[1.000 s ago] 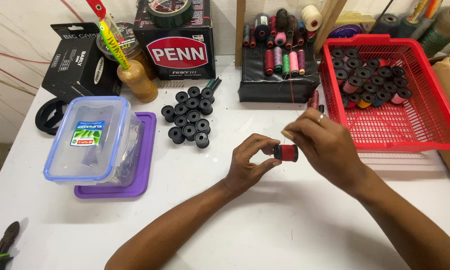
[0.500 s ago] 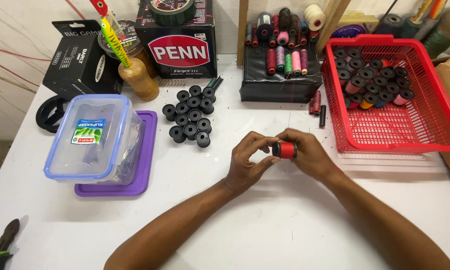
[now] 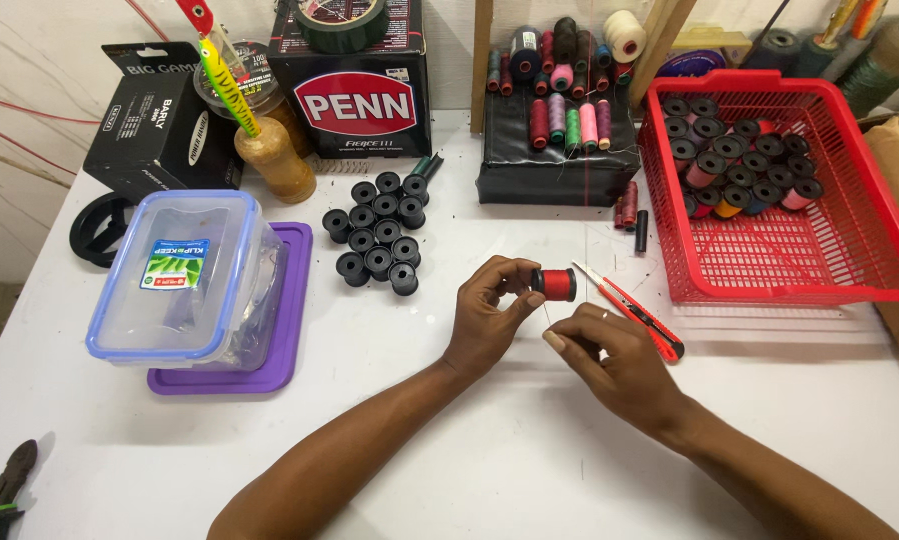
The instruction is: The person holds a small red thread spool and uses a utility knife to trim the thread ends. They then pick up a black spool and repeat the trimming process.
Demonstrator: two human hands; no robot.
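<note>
Red thread spool (image 3: 554, 284) sits pinched at its ends in the left hand (image 3: 489, 315). Just below it, the right hand (image 3: 609, 360) pinches its fingertips together, apparently on a thread end. A red utility knife (image 3: 634, 312) lies just beyond the right hand.

A small spool of red thread (image 3: 553, 284) is held in the left hand (image 3: 487, 315) above the middle of a white desk (image 3: 449, 450). The right hand (image 3: 609, 365) is pinched just below it. A red utility knife (image 3: 631, 312) lies beside them, near a red basket (image 3: 819, 270) of spools at the desk's right edge.
</note>
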